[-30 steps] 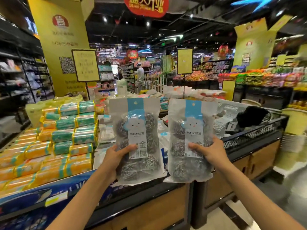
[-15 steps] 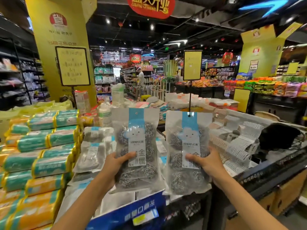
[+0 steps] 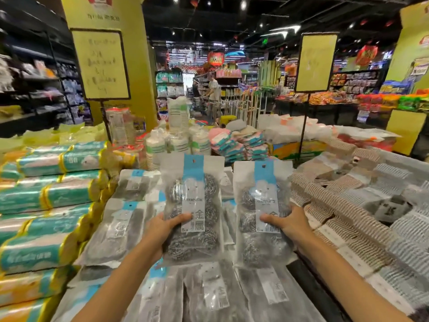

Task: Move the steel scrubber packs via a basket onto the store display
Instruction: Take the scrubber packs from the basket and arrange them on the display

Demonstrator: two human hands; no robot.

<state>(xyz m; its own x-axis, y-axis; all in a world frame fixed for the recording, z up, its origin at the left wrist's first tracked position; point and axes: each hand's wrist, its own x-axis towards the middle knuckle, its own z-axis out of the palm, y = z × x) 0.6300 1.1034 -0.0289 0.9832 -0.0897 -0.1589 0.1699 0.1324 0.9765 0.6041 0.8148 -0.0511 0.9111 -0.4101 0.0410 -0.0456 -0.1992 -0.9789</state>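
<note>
Both scrubber packs have been carried forward and are now held upright, side by side, above flat packs [image 3: 125, 224] lying on the display. One, the left pack [image 3: 192, 205], is gripped by the left hand [image 3: 162, 231], thumb across its front. Its neighbour, the right pack [image 3: 264, 201], is gripped likewise by the right hand [image 3: 287, 223]. Green rolls [image 3: 58, 196] are stacked at left, striped cloths [image 3: 348, 205] at right.

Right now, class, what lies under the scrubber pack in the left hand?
More steel scrubber packs lie flat below. The held pack and the left hand hide whatever sits directly beneath.
</note>
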